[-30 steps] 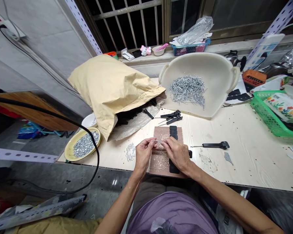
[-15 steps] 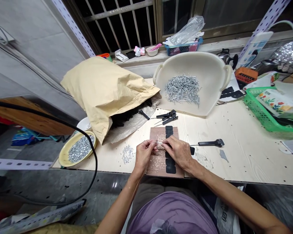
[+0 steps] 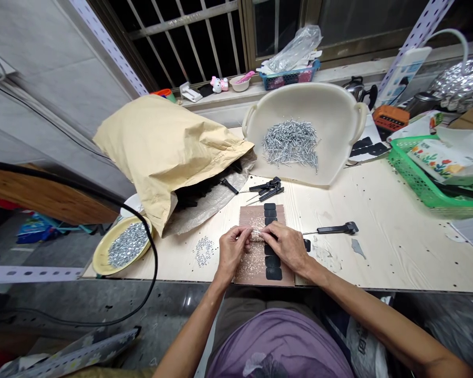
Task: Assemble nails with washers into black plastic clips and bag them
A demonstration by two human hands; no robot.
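You pinched a thin nail [image 3: 256, 231] tightly between the fingertips of your left hand [image 3: 232, 252] and right hand [image 3: 286, 247], low over the brown board [image 3: 256, 212] at lower center, steadying it there.

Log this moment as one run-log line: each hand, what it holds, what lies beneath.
left hand: pinching thin metal nail | right hand: fingertips on same nail | under hands: speckled brown mat | on mat: black pads

Barred window ahead [image 3: 185, 44], grey wall left [image 3: 51, 79], dark speckled floor [image 3: 161, 315] below.
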